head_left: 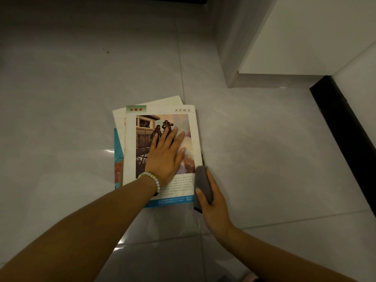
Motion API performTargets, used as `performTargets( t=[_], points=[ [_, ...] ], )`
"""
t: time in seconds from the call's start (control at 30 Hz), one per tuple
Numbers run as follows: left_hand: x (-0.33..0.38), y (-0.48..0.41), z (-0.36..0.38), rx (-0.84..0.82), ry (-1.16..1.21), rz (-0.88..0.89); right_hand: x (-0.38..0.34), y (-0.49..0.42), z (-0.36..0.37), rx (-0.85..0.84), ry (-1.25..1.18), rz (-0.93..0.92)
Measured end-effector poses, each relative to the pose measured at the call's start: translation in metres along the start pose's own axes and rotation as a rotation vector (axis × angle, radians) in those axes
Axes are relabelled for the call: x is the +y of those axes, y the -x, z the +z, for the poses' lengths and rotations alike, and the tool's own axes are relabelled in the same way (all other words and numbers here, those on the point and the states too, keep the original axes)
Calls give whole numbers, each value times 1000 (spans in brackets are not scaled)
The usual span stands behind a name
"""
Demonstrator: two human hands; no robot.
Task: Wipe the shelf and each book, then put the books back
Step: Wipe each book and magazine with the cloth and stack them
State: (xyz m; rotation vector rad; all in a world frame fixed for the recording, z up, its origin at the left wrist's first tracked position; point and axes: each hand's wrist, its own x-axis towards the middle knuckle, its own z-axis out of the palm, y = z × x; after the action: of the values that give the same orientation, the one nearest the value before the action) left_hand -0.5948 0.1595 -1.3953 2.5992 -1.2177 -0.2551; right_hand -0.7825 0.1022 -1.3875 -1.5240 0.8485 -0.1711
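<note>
- Our left hand (165, 157) lay flat on the top book (130, 149), fingers straight and slightly spread, pressing down and gripping nothing.
- A bracelet (151, 180) of pale beads circled that wrist.
- Our right hand (213, 202) was curled round a bunched grey cloth (203, 186), with the thumb across it. The cloth touched the book's right edge, close to its near right corner.
- The top book's cover showed a picture of figures in dark coats beside a building, partly hidden under our left hand.
- At its far left corner we saw a green label with red characters. We read the first two as 名画 and were unsure of the third.
- At the far right we read 名作欣赏 in black above a thin line.
- A block of small print under the picture and white print on a blue band along the near edge were too small for us to read.
- This book topped a loose pile: a white book (119, 123) jutted out to the left, a cream one (171, 99) at the far side, and a teal cover (118, 147) lowest on the left.
- The pile lay on the glossy grey tiled floor (81, 78), just left of a tile joint.
- Far right stood a white panel (295, 37) on a grey base, and a black strip (345, 123) ran along the right. We could not tell whether either belonged to the shelf.
</note>
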Motion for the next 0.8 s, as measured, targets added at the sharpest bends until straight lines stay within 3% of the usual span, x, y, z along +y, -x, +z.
performTargets(
  t=[0.23, 0.57, 0.67, 0.8],
  points=[
    [-2, 1, -3, -27, 13, 4, -36, -20, -7, 152, -89, 5],
    [-13, 8, -9, -93, -4, -21, -87, -116, -5, 29, -203, 81],
    [-10, 7, -15, -34, 185, -81, -102, -121, -1, -58, -198, 63],
    [3, -10, -50, 107, 786, -345, -108, -118, 0, -147, -304, 147]
  ],
)
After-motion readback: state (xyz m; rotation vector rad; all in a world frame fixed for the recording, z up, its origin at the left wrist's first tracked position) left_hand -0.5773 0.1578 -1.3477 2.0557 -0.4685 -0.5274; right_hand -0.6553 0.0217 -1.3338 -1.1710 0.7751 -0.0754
